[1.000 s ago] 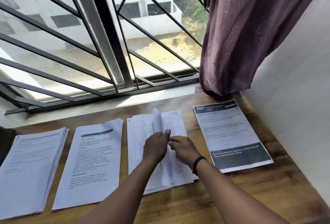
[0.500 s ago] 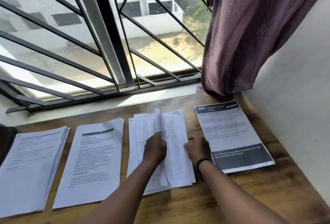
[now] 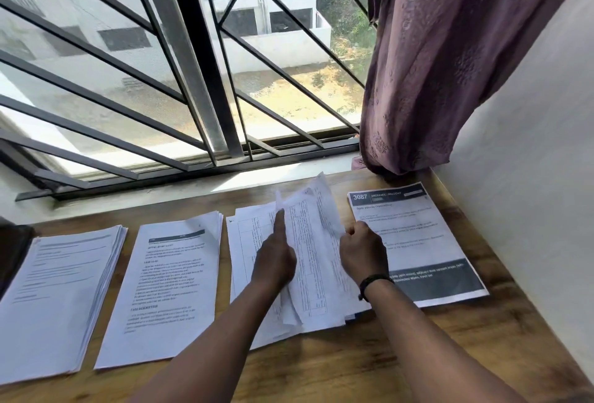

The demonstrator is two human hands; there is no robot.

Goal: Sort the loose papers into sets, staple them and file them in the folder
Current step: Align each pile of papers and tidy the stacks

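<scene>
Third stack (image 3: pixel 254 242) of four on table (image 3: pixel 353 367): right hand (image 3: pixel 363 251) pinches lifted sheets (image 3: pixel 308 219) at their right edge, left hand (image 3: pixel 274 261) points index finger into the gap, other fingers curled; neighbouring stacks untouched.

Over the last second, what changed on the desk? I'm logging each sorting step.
The right hand moved right, off the left hand, and now pinches the lifted sheets by their right edge, raising them higher. The left hand gave up its grip on the sheet and points a straight forefinger onto the table-form pile. The two left piles and the 3087 sheet stayed put.
</scene>
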